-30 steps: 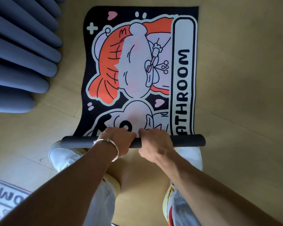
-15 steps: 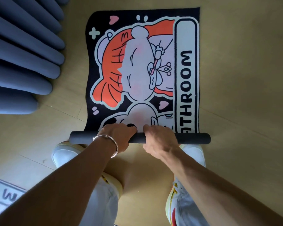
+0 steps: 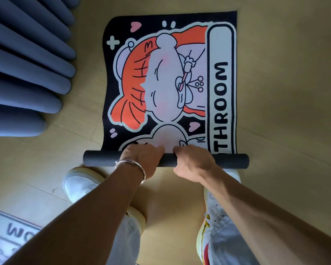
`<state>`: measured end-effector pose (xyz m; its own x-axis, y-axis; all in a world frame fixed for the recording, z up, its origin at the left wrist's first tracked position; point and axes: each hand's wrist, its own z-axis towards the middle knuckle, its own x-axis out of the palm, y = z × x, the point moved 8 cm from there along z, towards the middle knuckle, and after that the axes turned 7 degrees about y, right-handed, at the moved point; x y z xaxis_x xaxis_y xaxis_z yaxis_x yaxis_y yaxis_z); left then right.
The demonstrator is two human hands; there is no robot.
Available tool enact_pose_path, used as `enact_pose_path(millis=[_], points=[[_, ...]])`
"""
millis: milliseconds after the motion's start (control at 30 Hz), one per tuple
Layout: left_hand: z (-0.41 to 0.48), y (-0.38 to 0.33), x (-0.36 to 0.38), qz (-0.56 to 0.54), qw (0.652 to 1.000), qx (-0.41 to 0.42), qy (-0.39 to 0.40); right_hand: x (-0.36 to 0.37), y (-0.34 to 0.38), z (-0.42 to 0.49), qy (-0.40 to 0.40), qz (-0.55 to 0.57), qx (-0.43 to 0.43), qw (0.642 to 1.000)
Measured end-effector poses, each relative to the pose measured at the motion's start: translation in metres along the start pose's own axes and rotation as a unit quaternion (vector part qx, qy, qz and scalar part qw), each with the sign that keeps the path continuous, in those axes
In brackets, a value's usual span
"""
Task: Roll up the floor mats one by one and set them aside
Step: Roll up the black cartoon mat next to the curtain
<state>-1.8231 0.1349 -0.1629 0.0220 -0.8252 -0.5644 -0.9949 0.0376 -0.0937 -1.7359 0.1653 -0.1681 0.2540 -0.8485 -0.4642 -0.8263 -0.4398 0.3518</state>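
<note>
Together, left hand (image 3: 141,159) and right hand (image 3: 194,162) clench their fingers (image 3: 155,148) around the rolled end of the bathroom mat (image 3: 161,83).

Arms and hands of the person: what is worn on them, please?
The left arm and right arm are bare, with no sleeves in view. A thin silver bangle circles the wrist of the left hand. The right hand wears nothing visible; neither hand is gloved.

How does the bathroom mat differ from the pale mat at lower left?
Colour: the bathroom mat is black with an orange cartoon; the pale mat is light grey with dark letters. State: the bathroom mat is partly rolled, left hand and right hand gripping the roll; the pale mat lies flat, untouched. Both lie on the wooden floor.
</note>
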Motion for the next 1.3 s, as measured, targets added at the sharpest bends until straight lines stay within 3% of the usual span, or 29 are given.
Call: enact_pose_path(millis=[133, 300, 467, 533, 667, 833, 1000, 1067, 1167, 1300], points=[[0.006, 0.002, 0.013, -0.044, 0.994, -0.022, 0.098, 0.002, 0.000, -0.008, -0.060, -0.044, -0.022, 0.997], [-0.005, -0.010, -0.010, 0.019, 0.999, 0.017, -0.038, 0.004, -0.012, 0.000, 0.042, 0.005, 0.007, 0.999], [-0.003, -0.014, 0.006, 0.004, 0.998, -0.014, 0.058, 0.010, -0.005, -0.009, -0.023, -0.028, -0.025, 0.999], [-0.003, -0.013, 0.005, -0.003, 0.999, -0.010, 0.040, 0.008, -0.008, -0.008, -0.034, -0.026, -0.019, 0.999], [-0.009, -0.017, -0.005, 0.026, 0.998, 0.020, -0.046, 0.009, -0.018, -0.002, 0.031, 0.014, 0.011, 0.999], [-0.003, -0.010, 0.012, -0.039, 0.997, -0.013, 0.071, 0.006, -0.004, -0.017, -0.088, -0.035, -0.032, 0.995], [-0.012, -0.016, -0.006, 0.024, 0.998, 0.013, -0.047, 0.005, -0.013, -0.005, -0.034, -0.012, -0.015, 0.999], [-0.011, -0.011, 0.001, 0.016, 1.000, -0.006, -0.014, 0.003, -0.010, -0.007, -0.050, -0.006, -0.020, 0.999], [-0.004, -0.004, 0.015, -0.047, 0.992, -0.051, 0.102, 0.009, -0.001, -0.018, -0.113, -0.062, -0.035, 0.991], [-0.001, -0.011, -0.002, -0.021, 0.999, -0.032, 0.010, 0.002, -0.010, -0.009, -0.080, -0.032, -0.016, 0.996]])
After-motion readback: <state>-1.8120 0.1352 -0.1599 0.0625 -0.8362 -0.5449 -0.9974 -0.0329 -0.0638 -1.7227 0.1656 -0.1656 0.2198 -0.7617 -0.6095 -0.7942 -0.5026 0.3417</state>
